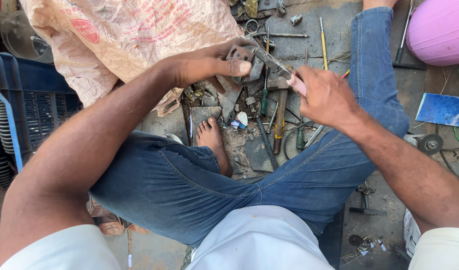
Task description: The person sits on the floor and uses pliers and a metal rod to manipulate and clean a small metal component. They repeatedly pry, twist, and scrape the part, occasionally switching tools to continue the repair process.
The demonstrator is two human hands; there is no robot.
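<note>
Small grey metal block with round holes [238,55], dull and worn, pinched in left hand [209,65], fingers curled round it, thumb flat along front edge. Held above cluttered ground, between knees. Steel pliers with pale pink handle [279,70] gripped in closed right hand [327,97], jaw tips touching block's right side. Below: bare foot [213,142] on gritty dark slab, faded blue denim jeans [189,185], creased. Scattered near: wooden-handled hammer [279,120], green-handled screwdriver [264,97], thin yellow rod [323,42]. Crinkled tan woven sack [129,35] upper left, blue slatted plastic crate [34,105] beside it. Smooth pink rounded object [439,30] top right.
</note>
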